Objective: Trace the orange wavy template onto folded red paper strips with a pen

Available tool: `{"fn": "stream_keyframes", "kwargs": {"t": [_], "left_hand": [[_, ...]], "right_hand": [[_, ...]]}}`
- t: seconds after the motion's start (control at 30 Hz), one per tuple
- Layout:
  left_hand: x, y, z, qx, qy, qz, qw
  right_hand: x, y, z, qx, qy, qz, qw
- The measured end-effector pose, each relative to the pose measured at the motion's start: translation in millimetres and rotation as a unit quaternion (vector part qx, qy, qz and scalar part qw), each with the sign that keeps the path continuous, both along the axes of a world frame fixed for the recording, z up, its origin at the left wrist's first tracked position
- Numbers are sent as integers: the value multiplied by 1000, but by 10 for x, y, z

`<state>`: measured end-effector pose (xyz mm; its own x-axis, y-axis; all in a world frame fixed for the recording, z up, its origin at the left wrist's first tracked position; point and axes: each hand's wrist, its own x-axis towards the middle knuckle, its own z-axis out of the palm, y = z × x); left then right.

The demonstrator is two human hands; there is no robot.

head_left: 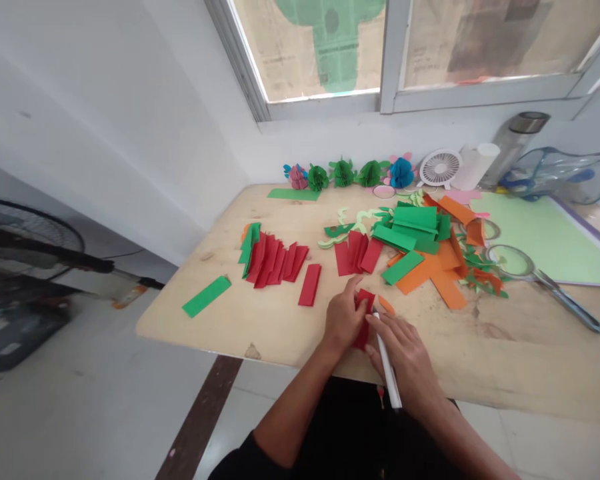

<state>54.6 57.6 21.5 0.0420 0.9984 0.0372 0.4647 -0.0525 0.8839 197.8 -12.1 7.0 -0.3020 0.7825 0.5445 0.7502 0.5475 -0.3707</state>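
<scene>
A folded red paper strip (364,333) lies near the table's front edge, with both my hands on it. My left hand (344,317) holds its left side, the thumb on top. In my right hand (405,343) is a white pen (387,363), its tip end at the strip's right side and its back end pointing towards me. The right fingers also touch the strip. An orange paper piece (386,305) shows just beyond the right hand. To the left lies another folded red strip (309,285), apart from a row of red folded papers (275,260).
Green folded papers (413,227) lie heaped over orange papers (437,267). Scissors (570,303), tape rolls (510,260) and a light green sheet (545,233) are at the right. Paper figures (344,173), a small white fan (440,167) and a flask (517,147) line the wall.
</scene>
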Motion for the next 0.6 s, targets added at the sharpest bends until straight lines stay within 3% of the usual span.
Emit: {"fn": "stream_keyframes", "kwargs": {"t": [0.13, 0.33, 0.6], "left_hand": [[-34, -68, 23, 31, 52, -3, 998], [-234, -354, 45, 57, 77, -1, 995], [-93, -338, 7, 9, 39, 22, 999]], "right_hand": [[0, 29, -56, -28, -49, 2, 998], [6, 38, -74, -13, -68, 9, 998], [-32, 79, -21, 1, -28, 15, 1000]]}}
